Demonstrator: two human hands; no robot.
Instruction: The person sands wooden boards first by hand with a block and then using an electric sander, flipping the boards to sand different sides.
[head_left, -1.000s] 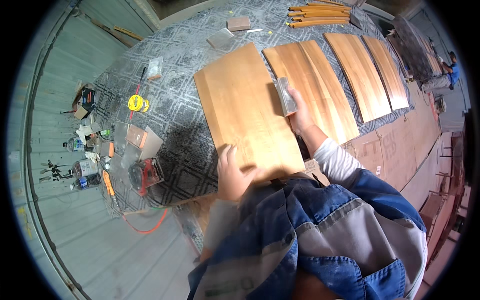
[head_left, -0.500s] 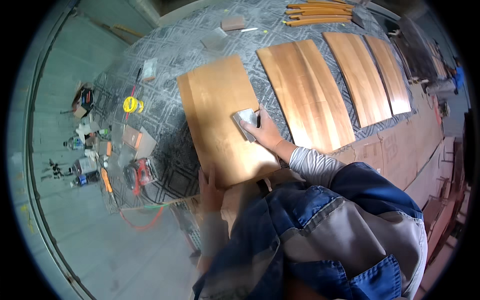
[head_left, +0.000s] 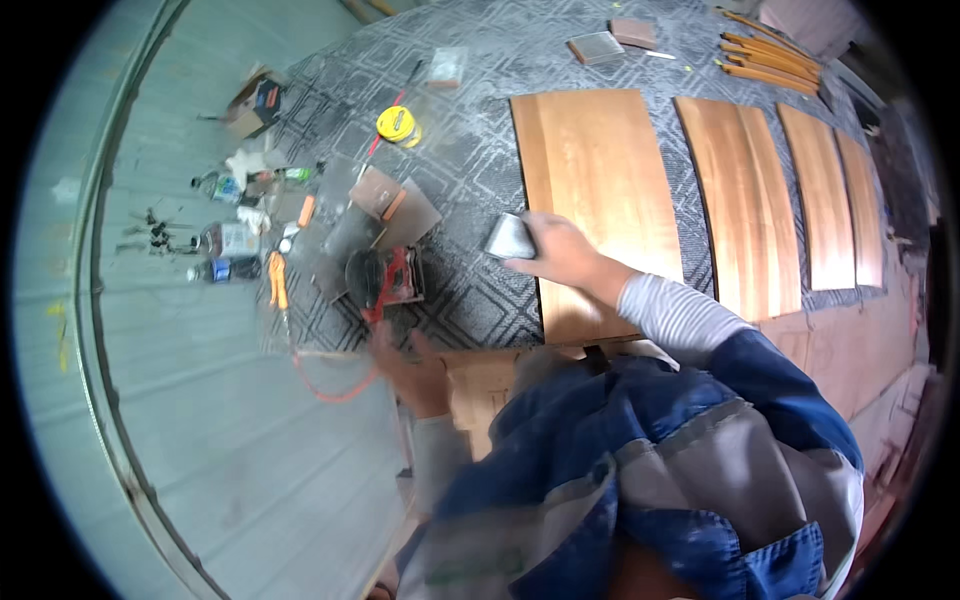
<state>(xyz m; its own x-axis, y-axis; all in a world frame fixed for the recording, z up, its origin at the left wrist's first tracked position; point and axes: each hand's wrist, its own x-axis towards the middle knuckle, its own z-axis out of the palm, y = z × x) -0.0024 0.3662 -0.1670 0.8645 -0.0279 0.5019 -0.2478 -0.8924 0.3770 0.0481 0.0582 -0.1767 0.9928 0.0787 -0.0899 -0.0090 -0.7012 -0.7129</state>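
My right hand [head_left: 570, 255] is closed round a grey sanding block [head_left: 511, 238]. It hovers over the left edge of the nearest wooden panel [head_left: 606, 180], with the block out past that edge above the patterned cloth. My left hand [head_left: 412, 378] is at the front edge of the table, slightly blurred, fingers apart and nothing seen in them. Just beyond its fingertips lies a red and black power sander [head_left: 392, 276] with a red hose [head_left: 335, 396].
Several more panels [head_left: 741, 200] lie in a row rightward. Sanding pads [head_left: 377, 192], a yellow-lidded tub [head_left: 398, 126], plastic bottles [head_left: 228, 240] and an orange-handled tool [head_left: 277, 282] occupy the left side. Orange-brown wood strips [head_left: 770, 62] are piled at the far right.
My left hand has left the panel and moved left toward the sander. My right hand has carried the sanding block from mid-panel to its left edge. The view has swung left.
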